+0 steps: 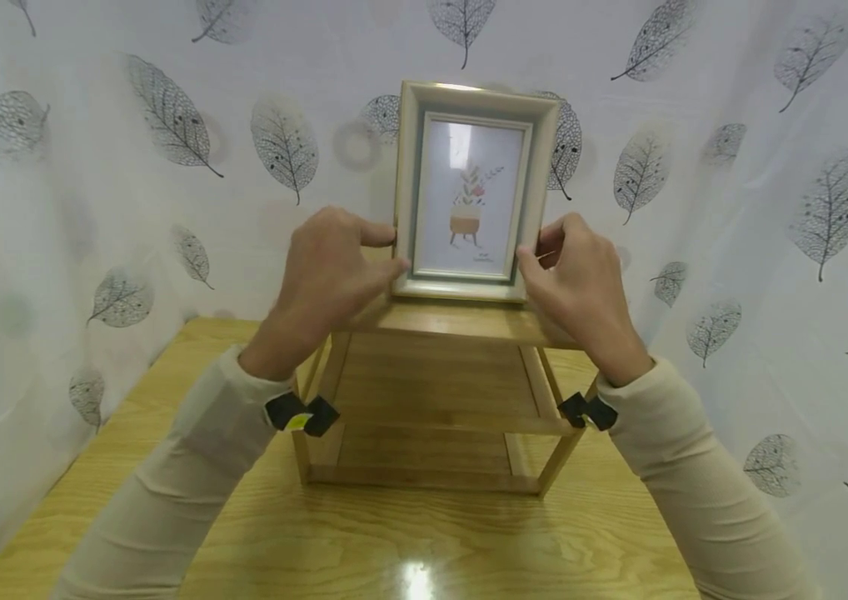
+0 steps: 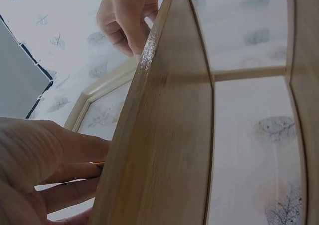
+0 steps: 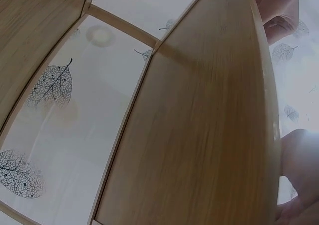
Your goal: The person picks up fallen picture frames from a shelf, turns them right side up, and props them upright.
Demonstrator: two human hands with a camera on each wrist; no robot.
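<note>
A cream picture frame (image 1: 536, 192) with a gold outer edge stands upright on the top board of a wooden shelf rack (image 1: 439, 321). Behind its glass is a print of a plant in a brown pot on legs. My left hand (image 1: 326, 275) holds the frame's lower left side between thumb and fingers. On the lower right side, my right hand (image 1: 581, 279) pinches the frame in the same way. In the left wrist view the picture frame (image 2: 79, 108) shows behind the top board's edge, which hides part of it. The right wrist view shows mainly the shelf rack (image 3: 199, 110) from below.
The shelf rack stands on a wood-grain table (image 1: 424, 542), with a lower board (image 1: 431, 454) near the tabletop. A pale curtain (image 1: 244, 233) printed with dark leaves hangs behind and at both sides. Light glares off the table's front.
</note>
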